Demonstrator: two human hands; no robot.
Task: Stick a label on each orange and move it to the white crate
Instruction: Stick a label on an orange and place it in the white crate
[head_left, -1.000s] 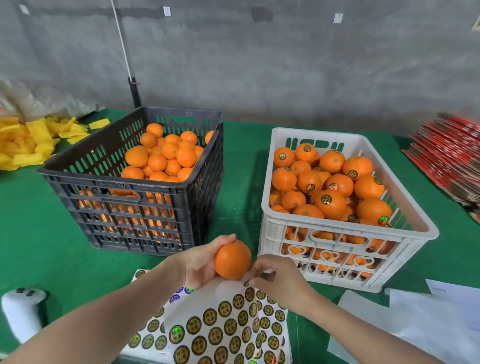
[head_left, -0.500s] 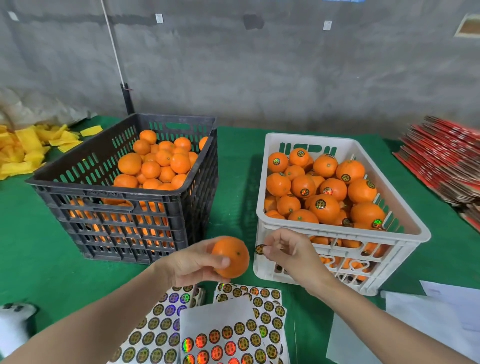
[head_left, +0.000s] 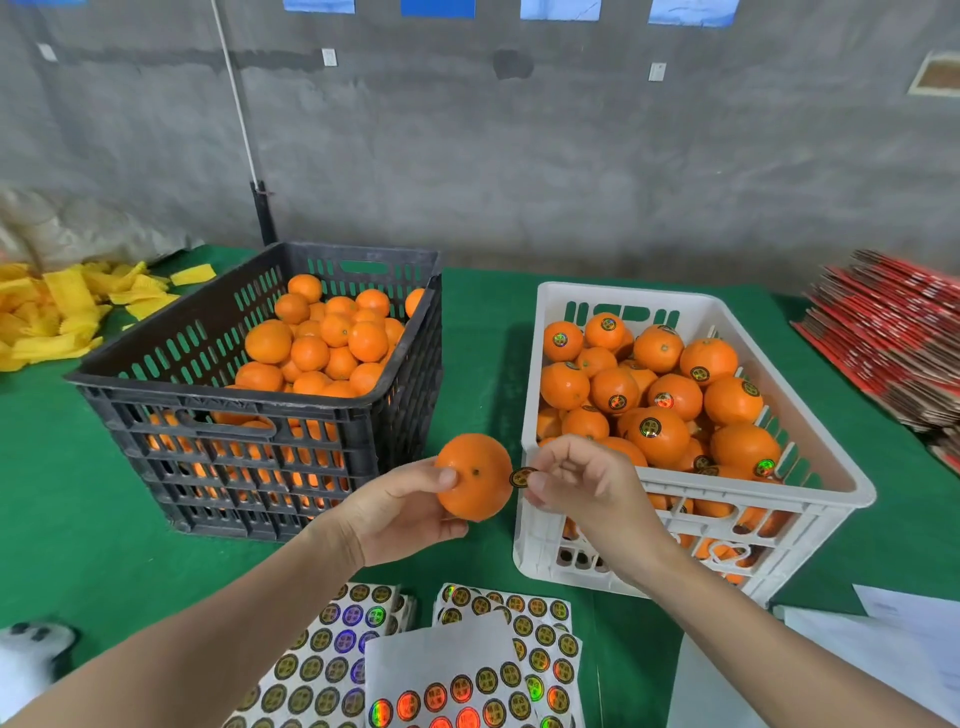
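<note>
My left hand (head_left: 400, 512) grips an orange (head_left: 475, 475) above the green table, between the two crates. A round dark label (head_left: 522, 476) is pinched in my right hand (head_left: 582, 480), its edge right beside the orange's right side. The white crate (head_left: 810, 512) on the right holds several labelled oranges (head_left: 657, 434). On the left, the black crate (head_left: 234, 405) is filled with several plain oranges (head_left: 332, 345). Sheets of round stickers (head_left: 457, 670) lie at the near edge, under my forearms.
Yellow foam wraps (head_left: 57, 312) are piled at the far left. Red flat cartons (head_left: 898, 343) are stacked at the far right. White papers (head_left: 857, 660) lie at the near right, and a white and black object (head_left: 31, 649) at the near left. A grey wall stands behind.
My right hand left the sticker sheet with a label and rose to the orange. My left hand lifted the orange higher and turned it.
</note>
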